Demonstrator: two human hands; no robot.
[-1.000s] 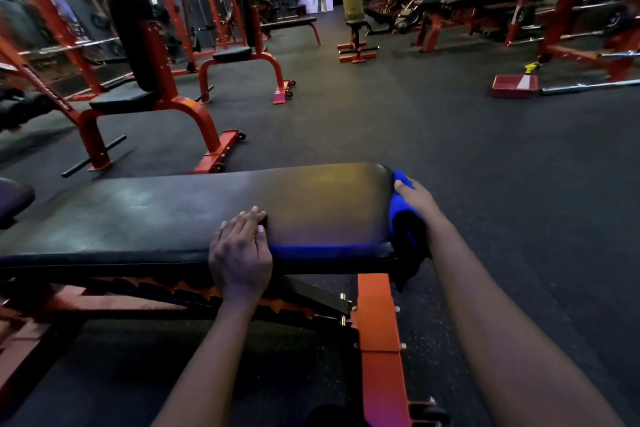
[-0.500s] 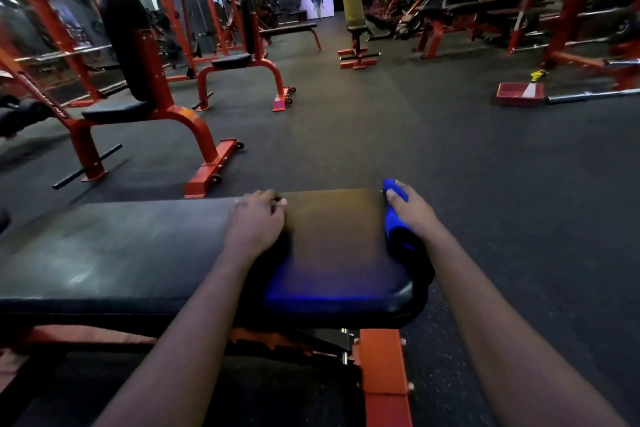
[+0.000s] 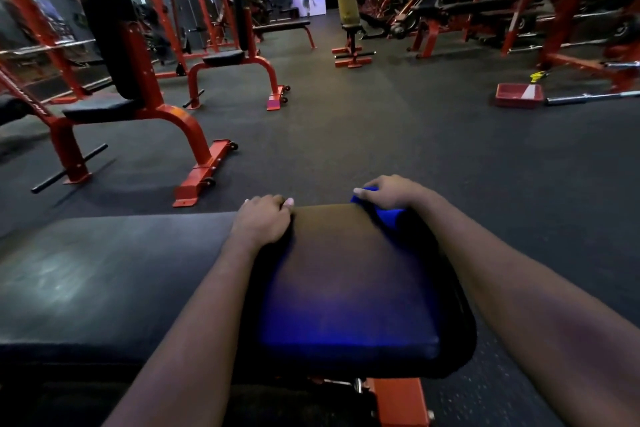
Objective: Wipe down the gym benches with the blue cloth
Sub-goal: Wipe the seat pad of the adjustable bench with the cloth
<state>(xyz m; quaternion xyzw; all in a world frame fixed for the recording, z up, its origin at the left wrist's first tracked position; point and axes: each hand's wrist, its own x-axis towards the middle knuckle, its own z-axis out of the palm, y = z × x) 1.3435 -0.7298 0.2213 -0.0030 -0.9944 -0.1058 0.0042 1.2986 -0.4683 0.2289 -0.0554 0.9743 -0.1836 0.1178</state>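
A black padded bench [image 3: 104,281] runs across the near part of the scene from the left, and its right end lies between the person's two bare forearms. The left grip [image 3: 263,222] rests on the far edge of the pad, its fingers curled over that edge and holding it, thumb tucked against the top surface. The right grip [image 3: 391,192] sits at the far right corner of the same pad, its fingers bent down over the blue cloth [image 3: 389,217] and holding it against the corner. The cloth is bunched under that palm and drapes over the right end of the pad, with only a small blue patch showing near the wrist. A blue sheen lies on the pad between the two arms. Below the near edge an orange frame leg [image 3: 401,402] shows. Beyond, on the dark rubber floor [image 3: 381,135], stands an upright seat [image 3: 114,45] with a red frame at the left, a second like it [image 3: 239,21] farther back, and a yellow-backed seat [image 3: 348,5] in the far middle. At the right a red tray [image 3: 517,95] lies on the floor just beside the end of a barbell [image 3: 588,98].
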